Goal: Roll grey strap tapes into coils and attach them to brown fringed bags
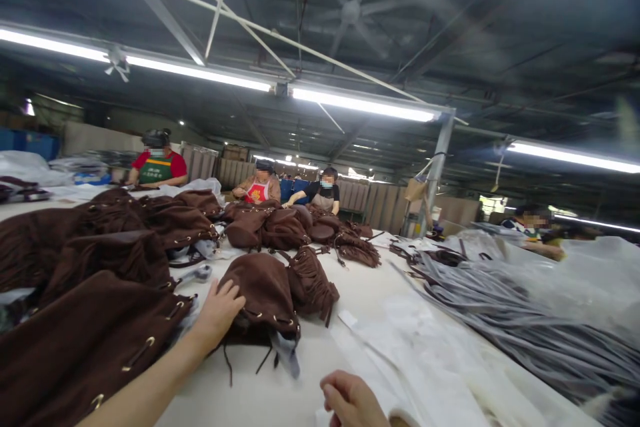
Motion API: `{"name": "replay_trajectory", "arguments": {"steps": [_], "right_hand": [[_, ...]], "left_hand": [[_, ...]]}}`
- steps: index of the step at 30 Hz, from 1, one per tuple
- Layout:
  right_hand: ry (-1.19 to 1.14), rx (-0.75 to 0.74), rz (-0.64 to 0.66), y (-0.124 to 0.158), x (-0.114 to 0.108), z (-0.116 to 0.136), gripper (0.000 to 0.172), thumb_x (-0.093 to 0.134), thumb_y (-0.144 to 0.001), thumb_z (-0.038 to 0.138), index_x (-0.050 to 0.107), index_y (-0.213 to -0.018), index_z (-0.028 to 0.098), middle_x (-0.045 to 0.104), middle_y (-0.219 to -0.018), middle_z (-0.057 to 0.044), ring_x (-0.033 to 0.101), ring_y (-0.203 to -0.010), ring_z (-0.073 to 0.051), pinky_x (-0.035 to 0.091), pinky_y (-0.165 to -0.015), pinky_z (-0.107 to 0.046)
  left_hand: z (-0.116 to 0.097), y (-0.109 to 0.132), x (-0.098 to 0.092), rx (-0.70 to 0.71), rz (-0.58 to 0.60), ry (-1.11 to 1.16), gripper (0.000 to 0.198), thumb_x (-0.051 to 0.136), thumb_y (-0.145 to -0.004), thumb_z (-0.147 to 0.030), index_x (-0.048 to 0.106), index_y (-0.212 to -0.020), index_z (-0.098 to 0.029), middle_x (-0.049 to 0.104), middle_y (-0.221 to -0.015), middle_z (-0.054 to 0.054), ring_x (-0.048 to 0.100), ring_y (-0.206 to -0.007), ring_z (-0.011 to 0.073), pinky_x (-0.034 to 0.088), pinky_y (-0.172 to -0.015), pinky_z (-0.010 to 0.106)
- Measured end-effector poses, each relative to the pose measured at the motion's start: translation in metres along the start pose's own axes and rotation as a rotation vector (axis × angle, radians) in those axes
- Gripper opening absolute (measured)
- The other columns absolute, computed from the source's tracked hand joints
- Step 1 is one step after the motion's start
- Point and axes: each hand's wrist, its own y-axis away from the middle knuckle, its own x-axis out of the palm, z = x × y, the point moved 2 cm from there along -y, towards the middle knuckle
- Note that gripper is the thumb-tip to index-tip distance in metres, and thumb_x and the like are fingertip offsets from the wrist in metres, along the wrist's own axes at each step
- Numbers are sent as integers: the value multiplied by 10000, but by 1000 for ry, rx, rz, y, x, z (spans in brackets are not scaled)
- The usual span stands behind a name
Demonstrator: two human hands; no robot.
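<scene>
My left hand (220, 310) rests with its fingers spread on the near left side of a brown fringed bag (260, 283), which lies on the white table (260, 393). Drawstrings and a bit of grey lining hang from that bag's front edge. At the bottom of the view, my right hand (353, 400) hovers over the table with its fingers curled; whether anything is inside them is hidden. Larger brown bags (95, 340) with metal eyelets are piled beside my left forearm. White sheets (415, 353) lie to the right of my right hand.
More brown bags (285, 223) are heaped farther back. Long grey strips (525, 313) and clear plastic (590, 273) cover the right side. Across the table are a person in a green apron (156, 170), one in a red apron (257, 192) and one in black (323, 195). Another person (525, 223) is at right.
</scene>
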Motion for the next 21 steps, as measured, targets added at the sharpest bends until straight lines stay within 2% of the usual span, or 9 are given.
{"name": "replay_trajectory", "arguments": {"steps": [3,6,7,9,12,15,17,19,21], "right_hand": [[170,-186,-96,-21,25,25,163,515,-809,228,673,-841,199,642,-730,-39,629,-610,-182,431,-498,-240],[464,-426,-173,-33,50,55,212,524,-815,124,686,-917,217,687,-912,-76,662,-869,-240,475,-761,-314],[567,-435,-168,-36,58,62,227,536,-814,104,679,-944,221,691,-975,-82,662,-920,-252,468,-796,-325],[722,-364,-146,-45,72,69,230,583,-805,96,662,-984,217,700,-1035,-99,678,-925,-274,478,-765,-333],[800,-254,-157,-59,84,70,240,647,-766,86,646,-982,188,726,-981,-144,701,-867,-316,485,-693,-351],[817,-241,-169,-66,86,68,298,566,-763,-2,627,-1012,152,727,-927,-199,706,-821,-342,469,-655,-365],[829,-290,-124,-65,81,68,318,505,-756,-45,642,-960,157,725,-914,-194,703,-811,-324,451,-649,-347],[833,-382,-30,-59,72,68,295,523,-726,-47,658,-840,189,726,-914,-130,693,-819,-279,435,-664,-308],[832,-470,72,-51,60,67,246,579,-686,-20,647,-732,212,715,-896,-52,673,-832,-235,423,-682,-268]], "left_hand": [[-8,3,9,-170,-39,-89,592,324,-787,54,563,-1290,-148,433,-1428,221,360,-1344,378,179,-1061,656],[-27,13,26,-154,25,-101,873,379,-630,112,388,-1437,-219,286,-1530,156,264,-1406,324,178,-1113,587],[-32,17,32,-116,64,-78,918,380,-600,112,365,-1449,-238,274,-1540,120,244,-1417,300,169,-1131,565],[-39,25,43,-47,111,-15,930,355,-600,108,350,-1453,-261,279,-1543,62,228,-1426,260,157,-1154,537],[-38,30,53,-5,82,36,907,296,-635,123,362,-1445,-279,289,-1537,25,232,-1426,222,177,-1163,513],[-28,22,59,10,76,56,852,290,-672,123,409,-1421,-264,344,-1509,44,290,-1404,228,224,-1147,522],[-22,13,59,19,82,84,781,296,-715,105,461,-1389,-254,405,-1475,58,341,-1380,239,264,-1129,528],[-20,7,54,18,82,106,722,302,-749,84,496,-1363,-241,437,-1456,74,364,-1367,253,284,-1116,539],[-22,9,44,11,45,115,708,322,-748,76,485,-1370,-220,392,-1483,105,321,-1388,276,239,-1122,572]]}}
